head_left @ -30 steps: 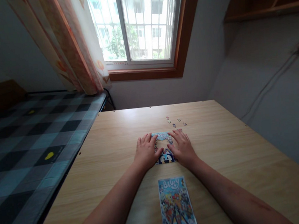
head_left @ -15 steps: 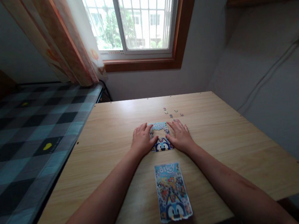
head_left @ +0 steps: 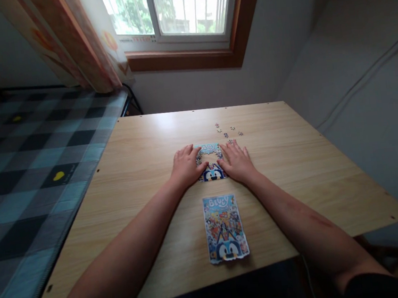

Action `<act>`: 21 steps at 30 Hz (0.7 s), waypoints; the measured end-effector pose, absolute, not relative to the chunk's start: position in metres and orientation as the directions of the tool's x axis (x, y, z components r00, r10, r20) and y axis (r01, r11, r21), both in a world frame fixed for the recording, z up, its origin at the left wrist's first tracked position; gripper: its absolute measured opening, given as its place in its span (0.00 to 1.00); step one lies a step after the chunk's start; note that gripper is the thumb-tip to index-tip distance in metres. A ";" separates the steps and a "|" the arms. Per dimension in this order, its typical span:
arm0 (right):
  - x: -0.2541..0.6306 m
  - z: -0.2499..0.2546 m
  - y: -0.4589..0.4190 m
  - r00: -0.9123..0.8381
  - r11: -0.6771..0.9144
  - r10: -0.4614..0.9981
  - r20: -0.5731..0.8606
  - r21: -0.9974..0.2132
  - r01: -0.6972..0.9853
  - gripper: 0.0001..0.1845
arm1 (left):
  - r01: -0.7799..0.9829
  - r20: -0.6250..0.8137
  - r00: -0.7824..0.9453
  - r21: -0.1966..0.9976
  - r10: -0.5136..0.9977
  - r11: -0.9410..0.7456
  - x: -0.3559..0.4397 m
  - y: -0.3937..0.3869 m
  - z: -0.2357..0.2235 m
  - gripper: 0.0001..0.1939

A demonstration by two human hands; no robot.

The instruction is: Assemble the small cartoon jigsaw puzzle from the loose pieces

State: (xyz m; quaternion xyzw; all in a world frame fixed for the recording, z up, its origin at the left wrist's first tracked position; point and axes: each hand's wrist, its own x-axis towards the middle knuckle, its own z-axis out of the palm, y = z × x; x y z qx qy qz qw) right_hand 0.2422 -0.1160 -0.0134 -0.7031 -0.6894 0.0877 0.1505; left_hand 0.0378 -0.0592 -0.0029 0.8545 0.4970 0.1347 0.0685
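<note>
A partly assembled jigsaw puzzle [head_left: 213,174] lies flat on the wooden table, with a gap in its middle where bare wood shows. Its lower part carries a blue dog's face, its top a light blue strip with lettering. My left hand [head_left: 187,165] rests along the left edge, fingers stretched out and thumb on the puzzle. Along the right edge lies my right hand [head_left: 236,160], also spread, its thumb at the gap's side. Parts of both side edges are hidden under the hands. Nearer to me is a printed picture sheet [head_left: 224,227] with the same dog and a torn lower edge.
Several loose puzzle pieces [head_left: 226,135] are scattered beyond my right hand. The table [head_left: 302,181] has its near edge below the sheet. A bed [head_left: 43,151] with a checked cover stands at the left, and a window [head_left: 184,13] is behind the table.
The view has tilted downward, so the table's near edge and the whole picture sheet now show. Both hands stay at the puzzle's sides, hardly moved.
</note>
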 end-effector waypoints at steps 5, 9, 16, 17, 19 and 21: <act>0.239 -0.013 -0.117 0.021 0.002 0.997 0.080 -0.277 0.961 0.35 | 0.844 0.138 0.468 0.223 0.873 -0.488 0.039 -0.060 -0.004 0.31; 0.237 -0.014 -0.117 0.010 0.007 0.998 0.066 -0.249 0.968 0.36 | 0.852 0.085 0.479 0.192 0.873 -0.487 0.041 -0.062 -0.004 0.34; 0.234 -0.014 -0.116 0.030 -0.008 0.997 0.069 -0.291 0.957 0.35 | 0.858 0.048 0.488 0.157 0.871 -0.489 0.038 -0.063 -0.006 0.36; 0.236 -0.014 -0.115 0.051 -0.022 0.995 0.086 -0.308 0.951 0.35 | 0.858 0.045 0.488 0.157 0.872 -0.488 0.038 -0.063 -0.006 0.36; 0.244 -0.012 -0.113 0.108 -0.052 0.984 0.145 -0.342 0.938 0.34 | 0.861 0.039 0.486 0.154 0.873 -0.485 0.037 -0.063 -0.005 0.36; 0.255 -0.011 -0.110 0.178 -0.090 0.960 0.216 -0.365 0.927 0.33 | 0.862 0.038 0.485 0.148 0.874 -0.485 0.037 -0.063 -0.004 0.36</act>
